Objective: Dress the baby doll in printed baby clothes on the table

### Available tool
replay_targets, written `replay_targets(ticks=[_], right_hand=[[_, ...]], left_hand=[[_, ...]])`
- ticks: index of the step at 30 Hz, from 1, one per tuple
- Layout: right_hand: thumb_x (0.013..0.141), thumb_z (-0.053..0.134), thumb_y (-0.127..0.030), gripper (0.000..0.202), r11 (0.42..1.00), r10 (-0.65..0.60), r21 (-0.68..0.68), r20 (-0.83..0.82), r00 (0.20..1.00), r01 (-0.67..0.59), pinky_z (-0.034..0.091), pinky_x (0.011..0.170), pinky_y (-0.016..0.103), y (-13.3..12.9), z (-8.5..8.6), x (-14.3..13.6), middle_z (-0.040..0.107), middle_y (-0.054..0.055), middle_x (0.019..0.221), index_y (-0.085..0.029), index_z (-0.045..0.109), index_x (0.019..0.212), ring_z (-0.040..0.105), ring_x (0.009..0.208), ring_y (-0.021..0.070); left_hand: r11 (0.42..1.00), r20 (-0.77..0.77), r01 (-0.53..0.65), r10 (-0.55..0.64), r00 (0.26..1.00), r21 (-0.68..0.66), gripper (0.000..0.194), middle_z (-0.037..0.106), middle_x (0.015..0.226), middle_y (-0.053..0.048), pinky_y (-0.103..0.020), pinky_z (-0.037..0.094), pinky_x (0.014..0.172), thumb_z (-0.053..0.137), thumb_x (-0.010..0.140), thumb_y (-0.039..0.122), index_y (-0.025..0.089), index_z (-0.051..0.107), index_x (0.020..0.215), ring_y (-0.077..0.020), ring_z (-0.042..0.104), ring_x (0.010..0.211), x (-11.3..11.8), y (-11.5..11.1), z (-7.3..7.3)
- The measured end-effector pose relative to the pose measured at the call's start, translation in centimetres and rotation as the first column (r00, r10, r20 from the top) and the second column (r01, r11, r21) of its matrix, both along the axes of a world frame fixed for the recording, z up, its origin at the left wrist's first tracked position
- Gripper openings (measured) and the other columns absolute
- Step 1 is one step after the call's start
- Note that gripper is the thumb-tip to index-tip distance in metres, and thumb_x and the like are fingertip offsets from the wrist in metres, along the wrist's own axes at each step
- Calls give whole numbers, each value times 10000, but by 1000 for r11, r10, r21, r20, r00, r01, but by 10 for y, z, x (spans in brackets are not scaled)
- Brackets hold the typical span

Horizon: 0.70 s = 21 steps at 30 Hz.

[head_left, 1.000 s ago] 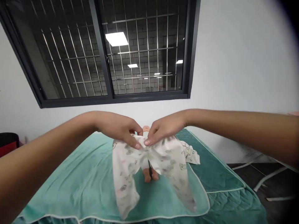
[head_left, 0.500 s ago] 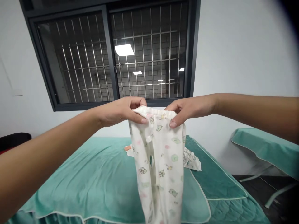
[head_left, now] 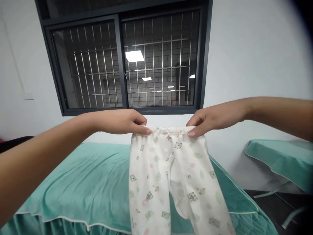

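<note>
A pair of small white baby pants [head_left: 158, 169], printed with green, pink and brown animal figures, hangs upright in front of me. My left hand [head_left: 122, 122] pinches the waistband near its left end, thumb in front and fingers behind. At the right end of the waistband, my right hand [head_left: 210, 119] grips in the same way. Stretched between the two hands, the waistband is nearly level. Both legs dangle down, with a gap between them, and their lower ends run out of the picture.
Behind the pants lies a bed with a green cover [head_left: 80, 182] edged in white. A dark-framed window [head_left: 123, 65] with bars is in the wall beyond. To the right stands a table draped in green cloth [head_left: 281, 156]. A black object [head_left: 17, 143] shows at the left edge.
My hands have moved apart and slightly lower, spreading the waistband and the legs wider. The cloths behind on the bed are now hidden by the pants.
</note>
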State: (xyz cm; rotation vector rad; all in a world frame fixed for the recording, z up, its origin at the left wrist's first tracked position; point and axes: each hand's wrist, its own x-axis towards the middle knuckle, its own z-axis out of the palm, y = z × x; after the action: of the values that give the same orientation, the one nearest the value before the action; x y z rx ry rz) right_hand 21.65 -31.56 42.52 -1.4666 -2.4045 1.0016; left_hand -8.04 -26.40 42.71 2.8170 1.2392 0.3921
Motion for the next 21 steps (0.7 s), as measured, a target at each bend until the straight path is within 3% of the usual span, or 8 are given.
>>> replay_targets(ticks=[3,6,8,11,15,17,19,21], right_hand=[[741,753,-513,338,999,49,25,-52,997,-48,523,846,312,18,-20,-7,724,55,997,-205,745,879,650,961,225],[785,696,-559,404,990,48,141,-346,937,2,523,816,337,44,-52,-26,703,80,1014,-181,706,927,636,920,213],[781,714,-536,410,985,57,168,-553,832,44,524,783,342,65,-79,-43,689,80,1035,-190,672,998,632,907,210],[743,772,-452,422,973,70,197,-746,663,119,515,750,330,97,-120,-68,680,69,1036,-204,637,1058,634,895,211],[759,721,-401,315,963,20,134,-900,435,232,501,690,310,141,-155,-93,656,43,922,-194,614,971,625,818,195],[754,689,-390,279,956,-11,85,-945,326,279,494,672,299,161,-159,-101,628,12,871,-216,577,941,606,785,177],[749,665,-402,271,944,-30,53,-969,246,326,490,680,292,179,-158,-105,601,-12,845,-237,529,915,588,779,165],[740,654,-408,275,925,-59,14,-982,180,380,491,694,286,193,-157,-105,584,-17,842,-240,488,881,578,791,160]], left_hand=[[998,5,-59,59,998,-31,391,559,680,-23,-277,322,523,617,751,580,206,558,652,-148,482,583,10,15,-13],[997,282,-70,58,958,33,325,570,738,-24,-273,340,536,613,770,530,206,583,767,-152,500,623,27,29,-32],[999,465,54,-46,884,-4,287,607,849,-31,-274,412,603,649,759,435,213,608,936,-166,559,726,36,41,-49],[948,684,310,-174,708,-79,539,625,1077,-59,-308,495,781,688,721,297,244,537,1236,-204,606,964,40,66,-85],[934,850,342,-91,518,-108,863,524,1364,-87,-349,499,924,744,681,286,311,341,1444,-251,541,1209,32,106,-147],[906,809,339,6,587,-253,827,560,1348,-96,-374,500,946,768,676,330,268,402,1414,-274,558,1197,27,119,-179],[855,709,290,121,694,-429,621,649,1226,-108,-402,512,928,725,731,401,192,544,1286,-299,609,1115,23,126,-204],[879,684,171,211,698,-446,509,676,1187,-103,-416,508,936,658,784,441,167,602,1209,-310,619,1105,20,127,-217]])
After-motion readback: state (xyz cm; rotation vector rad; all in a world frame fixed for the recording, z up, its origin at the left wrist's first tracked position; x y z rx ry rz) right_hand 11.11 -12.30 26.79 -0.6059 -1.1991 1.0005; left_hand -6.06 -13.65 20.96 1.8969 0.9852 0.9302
